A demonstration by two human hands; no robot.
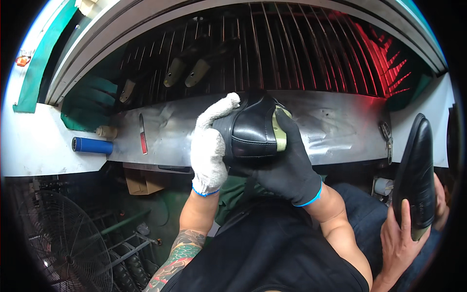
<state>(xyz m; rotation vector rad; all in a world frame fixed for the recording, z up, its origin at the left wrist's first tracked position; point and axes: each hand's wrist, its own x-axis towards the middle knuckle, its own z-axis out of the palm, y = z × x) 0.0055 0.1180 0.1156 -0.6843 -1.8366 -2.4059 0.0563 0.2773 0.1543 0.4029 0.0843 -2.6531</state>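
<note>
We hold a black leather shoe (250, 131) between both hands, just above our lap and in front of the metal shelf (335, 129). Our left hand (210, 146), in a white knit glove, grips its near side with the thumb up over the top; our right hand (289, 163), in a black glove, clasps the far side, fingers around the olive-green last (279, 132) still inside. With the last not yet out, we judge the shoe only partway through its handling.

To the right of our right hand, another person's bare hand (401, 238) grasps a second black shoe (417, 170), cut off by the frame edge. Left of our left hand lie a blue cylinder (92, 145) and a small red-and-black tool (142, 134). Beyond our hands, more lasted shoes (187, 70) sit on a dark slatted rack (301, 53); how many we cannot tell, and red light washes out its right end.
</note>
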